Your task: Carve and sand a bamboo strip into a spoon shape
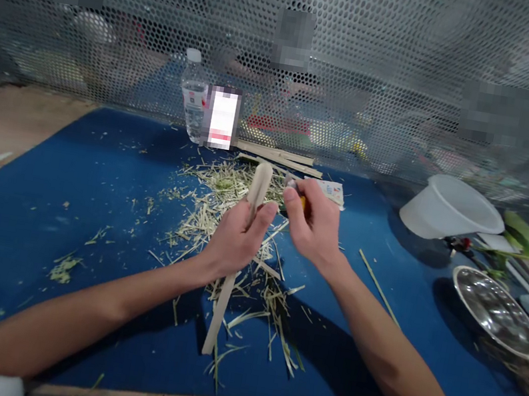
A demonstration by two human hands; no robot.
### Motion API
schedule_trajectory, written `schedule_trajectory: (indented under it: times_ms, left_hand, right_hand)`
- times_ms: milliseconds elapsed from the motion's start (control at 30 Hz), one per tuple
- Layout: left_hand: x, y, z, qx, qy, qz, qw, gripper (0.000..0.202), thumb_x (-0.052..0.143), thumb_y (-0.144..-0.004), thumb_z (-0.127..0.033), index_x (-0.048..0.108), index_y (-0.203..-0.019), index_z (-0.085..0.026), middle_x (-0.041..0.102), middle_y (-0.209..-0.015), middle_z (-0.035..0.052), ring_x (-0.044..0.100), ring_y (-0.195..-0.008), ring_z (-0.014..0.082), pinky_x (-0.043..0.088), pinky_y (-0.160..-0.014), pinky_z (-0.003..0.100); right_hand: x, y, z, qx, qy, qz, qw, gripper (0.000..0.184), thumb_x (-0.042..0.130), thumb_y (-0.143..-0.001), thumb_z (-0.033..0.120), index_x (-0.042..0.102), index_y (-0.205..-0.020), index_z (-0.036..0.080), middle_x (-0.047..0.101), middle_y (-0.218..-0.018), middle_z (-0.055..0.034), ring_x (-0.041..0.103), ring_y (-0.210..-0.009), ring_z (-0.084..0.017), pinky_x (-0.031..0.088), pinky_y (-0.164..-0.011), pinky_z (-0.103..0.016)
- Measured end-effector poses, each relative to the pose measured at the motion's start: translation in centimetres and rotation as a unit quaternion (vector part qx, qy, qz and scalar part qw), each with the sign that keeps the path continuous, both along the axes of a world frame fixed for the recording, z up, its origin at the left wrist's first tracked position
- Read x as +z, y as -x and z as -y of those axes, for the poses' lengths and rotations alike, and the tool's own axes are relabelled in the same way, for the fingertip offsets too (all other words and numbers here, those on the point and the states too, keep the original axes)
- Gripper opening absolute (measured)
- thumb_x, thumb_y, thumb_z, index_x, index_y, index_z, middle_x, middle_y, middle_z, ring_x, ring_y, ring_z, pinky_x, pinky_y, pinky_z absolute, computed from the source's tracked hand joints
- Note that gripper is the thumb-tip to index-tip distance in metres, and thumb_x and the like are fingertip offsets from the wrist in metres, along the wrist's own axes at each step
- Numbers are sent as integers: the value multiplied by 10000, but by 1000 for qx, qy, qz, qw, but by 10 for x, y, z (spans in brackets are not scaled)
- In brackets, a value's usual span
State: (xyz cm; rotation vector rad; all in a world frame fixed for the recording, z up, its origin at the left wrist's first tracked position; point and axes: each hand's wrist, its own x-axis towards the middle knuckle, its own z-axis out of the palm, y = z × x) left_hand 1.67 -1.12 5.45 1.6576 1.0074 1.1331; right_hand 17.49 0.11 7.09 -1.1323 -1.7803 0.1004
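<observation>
My left hand (236,237) is closed around a long pale bamboo strip (261,184) that runs from above the fist down to the mat near the front edge. My right hand (313,223) is closed on a small knife with a yellow handle (302,202), its blade end close to the strip's upper part. Both hands hover over a heap of pale green shavings (235,254) on the blue mat (82,194).
A water bottle (191,105) and a labelled container (222,118) stand at the back by the perforated metal screen. More bamboo strips (281,157) lie behind the hands. A white bowl (450,207) and a metal bowl (496,311) sit at the right. People work behind the screen.
</observation>
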Motion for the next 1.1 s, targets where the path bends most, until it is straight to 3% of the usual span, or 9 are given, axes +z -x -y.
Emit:
schedule_trajectory:
  times_ms: [167,433,500,667,867,1100]
  left_hand:
    - [1,-1,3,-5,9,15,1000,362,436,-976,-546,518,-816,-232,439,-535,-51,407,-473,111,289,-415,256]
    - [3,0,3,-15,3,-14,1000,346,437,-978,-527,510,-812,-232,461,-539,-43,416,-473,117,275,-413,264]
    - [2,0,3,-15,6,-19,1000,352,454,-971,-520,476,-759,-240,441,-527,-44,400,-463,114,258,-405,268]
    - [1,0,2,-15,28,-33,999,400,500,-950,-519,399,-673,-249,407,-520,-46,375,-455,104,248,-399,268]
    - [-2,0,2,-12,22,-2,1000,329,465,-967,-523,496,-815,-233,440,-563,-49,382,-475,108,287,-414,261]
    - [1,-1,5,-18,12,10,1000,322,451,-973,-526,531,-949,-215,490,-607,-36,415,-499,114,318,-434,264]
  right_hand:
    - [0,-6,-2,95,10,66,993,161,518,-961,349,540,-853,232,564,-699,29,457,-587,-104,354,-561,-273]
    - [2,-13,-6,104,24,88,990,169,550,-943,372,570,-851,232,587,-692,31,463,-578,-105,344,-558,-270]
    - [1,-13,-7,91,19,94,991,186,549,-947,386,573,-846,232,589,-692,27,471,-584,-107,349,-563,-272]
    - [-1,-12,-9,-17,-39,25,999,229,521,-977,402,556,-832,229,527,-655,34,448,-559,-100,359,-559,-270]
    - [-1,-14,-6,93,-32,70,993,135,587,-939,329,541,-858,232,591,-714,35,484,-581,-92,364,-555,-261]
    - [-4,-14,-8,108,-6,93,990,119,561,-939,331,560,-871,233,629,-736,25,514,-600,-103,359,-559,-270]
